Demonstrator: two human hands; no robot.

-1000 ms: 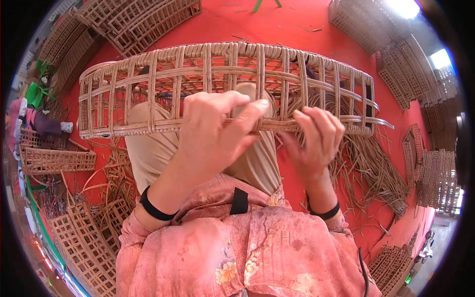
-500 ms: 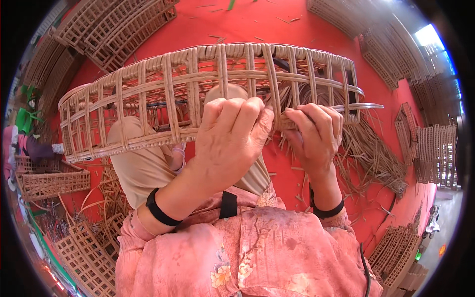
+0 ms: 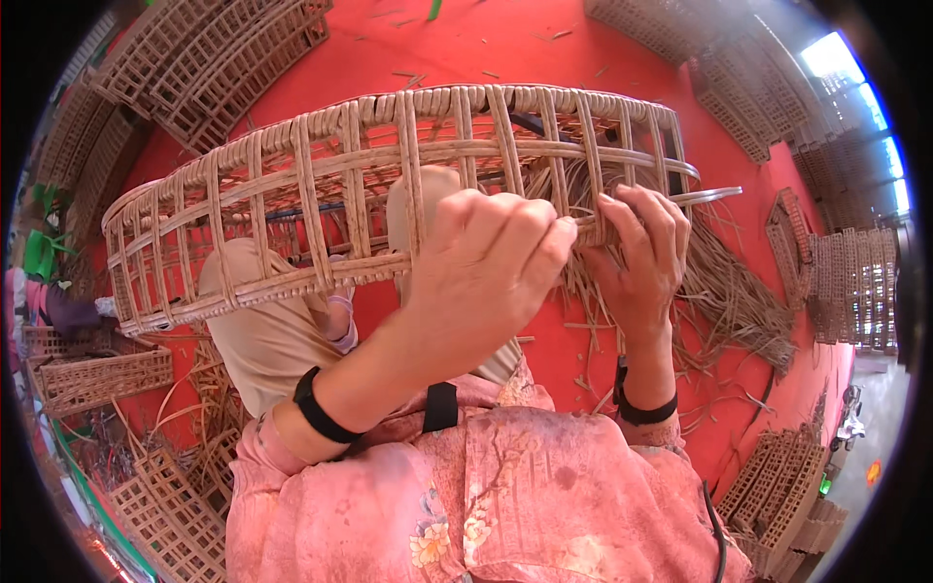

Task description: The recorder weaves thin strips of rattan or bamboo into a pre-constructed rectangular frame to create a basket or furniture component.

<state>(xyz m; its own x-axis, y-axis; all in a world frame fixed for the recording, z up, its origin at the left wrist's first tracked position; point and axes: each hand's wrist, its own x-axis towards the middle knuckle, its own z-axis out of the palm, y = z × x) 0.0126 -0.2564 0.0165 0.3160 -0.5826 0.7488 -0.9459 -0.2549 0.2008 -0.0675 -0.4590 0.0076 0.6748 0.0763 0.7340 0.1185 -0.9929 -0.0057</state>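
Observation:
A tan woven wicker basket [image 3: 258, 146] lies on its side across my raised knees, with its open lattice wall facing up toward me. My left hand [image 3: 486, 262] is closed at the near rim, right of the basket's middle. What its curled fingers pinch is hidden behind the knuckles. Just to the right, my right hand [image 3: 641, 243] grips the same rim between thumb and bent fingers, close to the other hand. A pale rod end [image 3: 714, 194] sticks out past the basket's right end.
Loose wicker strands [image 3: 743, 287] lie in a heap on the red floor [image 3: 466, 49] at the right. Stacked woven panels [image 3: 219, 63] stand at the far left, and more stacks [image 3: 758, 107] at the far right. A lattice piece [image 3: 170, 500] rests at the near left.
The basket has shifted slightly left in view. My left hand has moved right along the near rim, and my right hand has shifted a little to the right.

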